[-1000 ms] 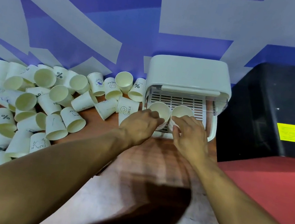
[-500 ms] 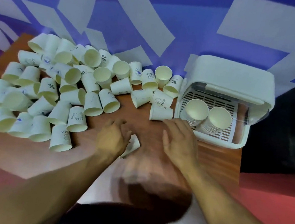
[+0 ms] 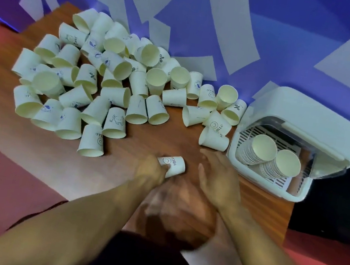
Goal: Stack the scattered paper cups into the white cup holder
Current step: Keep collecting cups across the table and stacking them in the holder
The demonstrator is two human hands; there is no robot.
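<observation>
In the head view, your left hand is curled round a paper cup near the front edge of the desk. It grips the mouth end, and the base points toward your right hand. That hand holds nothing: its fingers are loosely spread over the wood, just beside the cup and close to the white cup holder. The holder sits at the desk's right end with its lid up, and two leaning stacks already lie on its slatted floor. The loose pile of cups covers the left and back of the desk, most of them on their sides. These cups should feel almost weightless, and their thin walls will likely dent under a hard squeeze. Take each one lightly round the rim or upper wall, where the rolled lip stiffens it. The cup you hold reads "HELLO" beside a smiley face, as does a second cup near the holder. Another cup carries a "%" sign. The small blue prints elsewhere are too blurred to read.
</observation>
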